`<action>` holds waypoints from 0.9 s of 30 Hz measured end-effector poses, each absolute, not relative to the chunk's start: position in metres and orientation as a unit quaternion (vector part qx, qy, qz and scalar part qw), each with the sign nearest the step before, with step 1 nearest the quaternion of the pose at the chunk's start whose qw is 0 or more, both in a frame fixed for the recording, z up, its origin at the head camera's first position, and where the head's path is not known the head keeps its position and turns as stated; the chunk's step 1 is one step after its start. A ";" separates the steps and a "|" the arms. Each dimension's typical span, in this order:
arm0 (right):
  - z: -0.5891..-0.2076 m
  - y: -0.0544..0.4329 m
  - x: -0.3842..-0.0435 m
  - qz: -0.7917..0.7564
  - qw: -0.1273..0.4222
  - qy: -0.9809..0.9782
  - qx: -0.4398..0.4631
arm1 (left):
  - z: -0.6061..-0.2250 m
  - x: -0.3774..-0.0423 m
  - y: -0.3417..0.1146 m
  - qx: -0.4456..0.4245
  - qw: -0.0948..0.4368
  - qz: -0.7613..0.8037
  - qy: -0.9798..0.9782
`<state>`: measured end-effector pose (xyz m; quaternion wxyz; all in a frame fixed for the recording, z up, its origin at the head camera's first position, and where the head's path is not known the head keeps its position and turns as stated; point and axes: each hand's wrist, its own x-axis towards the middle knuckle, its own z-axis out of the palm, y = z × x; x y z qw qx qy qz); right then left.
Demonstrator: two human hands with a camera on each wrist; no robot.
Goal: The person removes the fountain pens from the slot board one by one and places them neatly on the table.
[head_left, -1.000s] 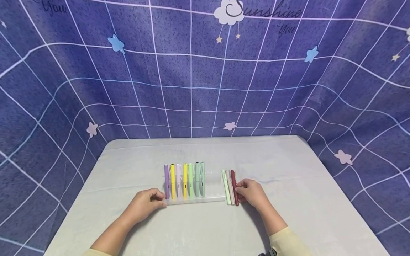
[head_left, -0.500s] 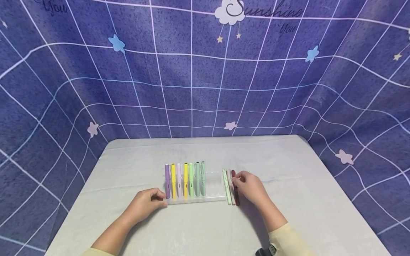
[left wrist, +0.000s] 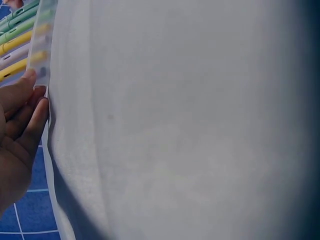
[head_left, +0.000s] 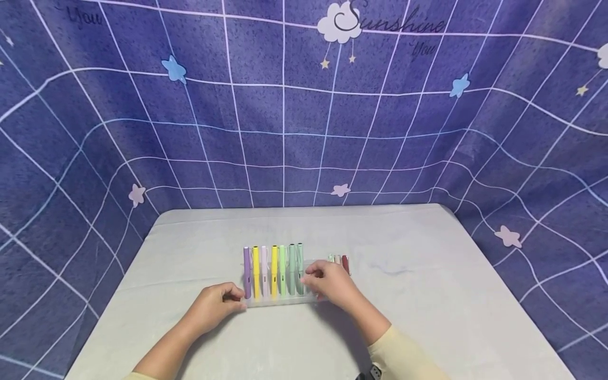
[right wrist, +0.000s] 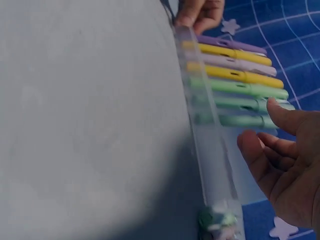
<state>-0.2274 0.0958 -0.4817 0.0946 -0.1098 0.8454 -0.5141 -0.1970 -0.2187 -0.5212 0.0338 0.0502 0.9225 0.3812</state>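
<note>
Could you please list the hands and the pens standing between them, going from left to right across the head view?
Left hand, purple pen, first yellow pen, pale lilac pen, second yellow pen, light green pen, first grey-green pen, second grey-green pen, right hand.

Right grip (head_left: 332, 285) shifted left, beside teal pen (head_left: 300, 259)
</note>
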 end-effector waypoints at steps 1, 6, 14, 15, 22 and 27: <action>-0.483 0.092 -0.229 -0.514 0.096 0.846 -0.104 | -0.521 -0.197 -0.219 0.051 0.034 0.383 0.922; -0.491 0.082 -0.233 -0.484 0.086 0.866 -0.092 | -0.520 -0.198 -0.218 0.049 0.038 0.380 0.923; -0.494 0.078 -0.233 -0.444 0.058 0.889 -0.095 | -0.518 -0.196 -0.218 0.054 0.035 0.379 0.923; -0.494 0.078 -0.232 -0.440 0.054 0.891 -0.099 | -0.518 -0.196 -0.218 0.054 0.035 0.380 0.923; -0.486 0.083 -0.231 -0.444 0.016 0.887 -0.125 | -0.519 -0.197 -0.218 0.056 0.033 0.378 0.924; -0.482 0.087 -0.231 -0.501 0.030 0.856 -0.125 | -0.520 -0.198 -0.218 0.053 0.032 0.370 0.927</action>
